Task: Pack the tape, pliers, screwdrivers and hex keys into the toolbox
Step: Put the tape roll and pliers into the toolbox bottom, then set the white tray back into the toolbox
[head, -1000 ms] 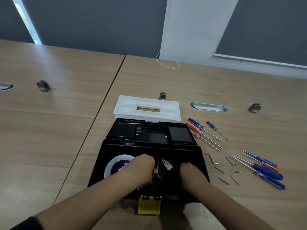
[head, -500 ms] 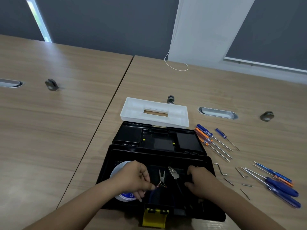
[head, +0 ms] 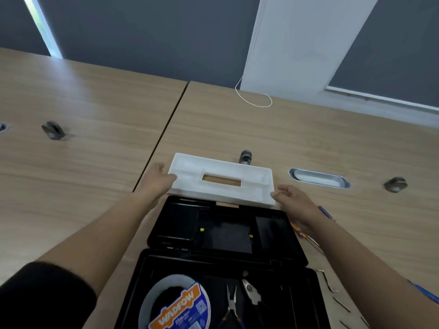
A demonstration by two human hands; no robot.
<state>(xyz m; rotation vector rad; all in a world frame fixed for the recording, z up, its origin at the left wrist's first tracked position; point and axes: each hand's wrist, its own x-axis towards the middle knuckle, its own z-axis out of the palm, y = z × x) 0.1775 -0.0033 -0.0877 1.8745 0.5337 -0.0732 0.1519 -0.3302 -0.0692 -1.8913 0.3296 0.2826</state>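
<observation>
1. The toolbox (head: 221,288) lies open on the worktop (head: 308,143), its lid (head: 225,231) folded flat away from the person, so the deep base faces up for loading.
2. The tape (head: 175,302) sits at the left of the base, and 2 pliers (head: 240,300) lie beside it at the middle; heavy, bulky things go at the bottom.
3. The white tray (head: 221,180) rests on the worktop just beyond the lid. The left hand (head: 154,184) touches its left end and the right hand (head: 297,203) is at its right corner, one at each end so that it lifts level.
4. Fingers of both hands are loosely spread and curled toward the tray ends; a firm grip is not visible.
5. Screwdrivers (head: 308,236) and hex keys (head: 330,283) lie on the worktop to the right, partly hidden by the right forearm, not yet packed.
6. Likely the tray goes into the base next, to carry these small tools.
</observation>
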